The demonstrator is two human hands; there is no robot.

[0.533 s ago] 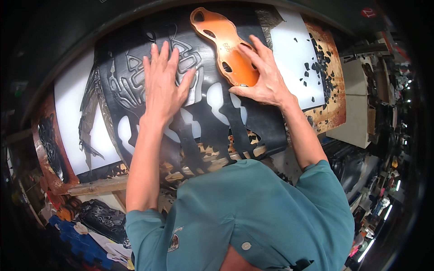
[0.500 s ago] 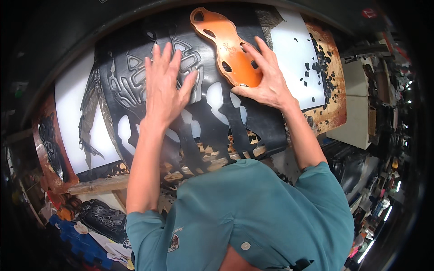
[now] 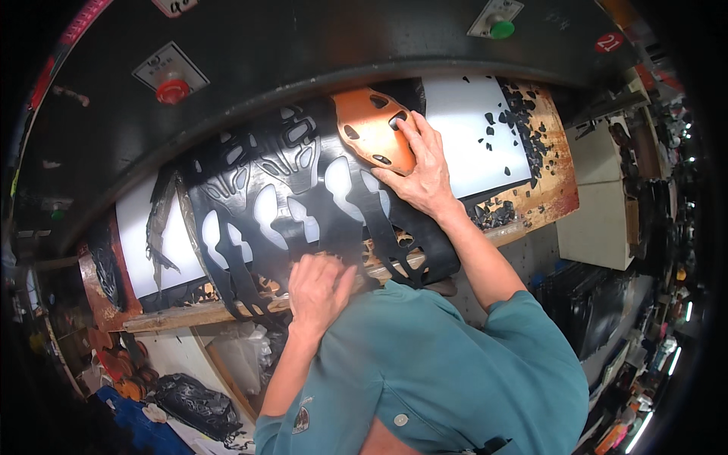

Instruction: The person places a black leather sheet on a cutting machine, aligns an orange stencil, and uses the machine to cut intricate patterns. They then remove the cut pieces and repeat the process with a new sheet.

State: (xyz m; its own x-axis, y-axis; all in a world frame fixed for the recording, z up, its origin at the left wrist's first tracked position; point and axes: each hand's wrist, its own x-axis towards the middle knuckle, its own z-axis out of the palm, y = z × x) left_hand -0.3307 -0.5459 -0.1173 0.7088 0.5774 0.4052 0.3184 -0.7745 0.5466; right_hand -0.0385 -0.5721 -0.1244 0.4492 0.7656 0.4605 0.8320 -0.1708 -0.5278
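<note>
A perforated black rubber sheet (image 3: 250, 220) drapes over the wooden front edge of the work surface, with shoe-sole-shaped openings and narrow strips between them. On its right part lies an orange sole-shaped cutting die (image 3: 364, 125) with several openings; its far end is hidden under the black machine beam. My right hand (image 3: 425, 171) grips the die's near right side, fingers on top and thumb at the near edge. Low over the sheet's front edge is my left hand (image 3: 318, 292), its fingers bent and blurred by motion; whether they pinch the sheet is unclear.
The black machine beam (image 3: 303, 45) spans the far side, carrying a red button (image 3: 173, 91) and a green button (image 3: 501, 29). Black scraps (image 3: 523, 114) litter the white board (image 3: 462, 144) and brown board at right. Crumpled clear plastic (image 3: 246, 349) sits below the wooden edge.
My left hand has left the sheet's upper area and come down to its front edge. My right hand stays on the die. The die's far end is now hidden and more of the beam shows.
</note>
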